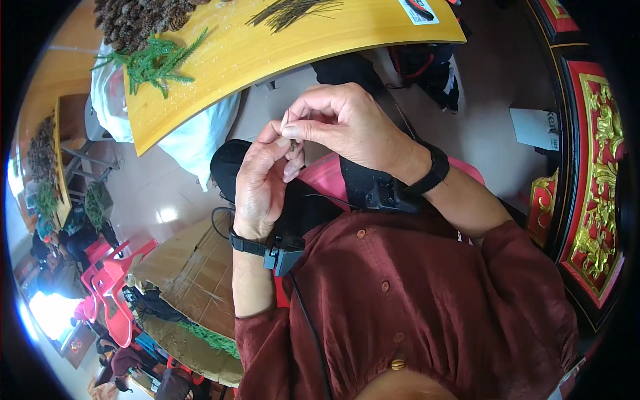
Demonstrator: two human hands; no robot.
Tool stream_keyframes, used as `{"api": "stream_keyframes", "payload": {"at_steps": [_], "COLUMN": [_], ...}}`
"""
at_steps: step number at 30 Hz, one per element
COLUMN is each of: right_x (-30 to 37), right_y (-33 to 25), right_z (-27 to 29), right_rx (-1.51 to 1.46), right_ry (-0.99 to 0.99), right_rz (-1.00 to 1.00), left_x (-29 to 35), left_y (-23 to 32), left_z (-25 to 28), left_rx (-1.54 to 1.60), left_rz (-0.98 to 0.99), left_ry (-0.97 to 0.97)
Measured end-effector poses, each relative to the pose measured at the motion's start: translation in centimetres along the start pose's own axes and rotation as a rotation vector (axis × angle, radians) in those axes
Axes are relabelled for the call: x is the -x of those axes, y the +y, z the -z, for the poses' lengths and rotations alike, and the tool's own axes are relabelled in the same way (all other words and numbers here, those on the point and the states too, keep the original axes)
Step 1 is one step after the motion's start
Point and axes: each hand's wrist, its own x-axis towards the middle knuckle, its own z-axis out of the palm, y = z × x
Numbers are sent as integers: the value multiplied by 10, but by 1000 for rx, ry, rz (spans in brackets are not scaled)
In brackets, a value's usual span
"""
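Observation:
My left hand and my right hand meet above my lap, just off the table's near edge. Thumb and fingers of both are pinched together, tip to tip. A small brown piece shows between the left fingertips; its kind is too small to tell. What the right thumb and forefinger grip is mostly hidden by the fingers. On the yellow table lie a heap of pine cones, green artificial sprigs and a bundle of thin brown wires or stems.
A tool with a red and black handle lies on a white card at the far table edge. White plastic bags hang under the table. Cardboard and red chairs stand left. A carved red and gold panel is at right.

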Motion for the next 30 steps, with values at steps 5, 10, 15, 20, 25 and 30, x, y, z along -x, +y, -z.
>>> {"api": "stream_keyframes", "payload": {"at_steps": [5, 10, 15, 20, 25, 30], "right_x": [-1, 1, 2, 3, 3, -5], "right_y": [0, 2, -4, 9, 11, 16], "right_z": [-6, -11, -8, -12, -19, -6], "right_rx": [15, -104, 86, 401, 510, 499], "right_ry": [54, 92, 87, 101, 111, 69], "right_rz": [-9, -46, -66, 208, 339, 344], "left_x": [3, 4, -1, -6, -6, -8], "left_y": [0, 2, -3, -9, -7, -6], "left_z": [-3, 5, 14, 23, 21, 23], "left_rx": [75, 128, 146, 126, -156, -190], "left_rz": [28, 81, 61, 43, -59, -20], "left_ry": [8, -66, -12, 64, 125, 147]}}
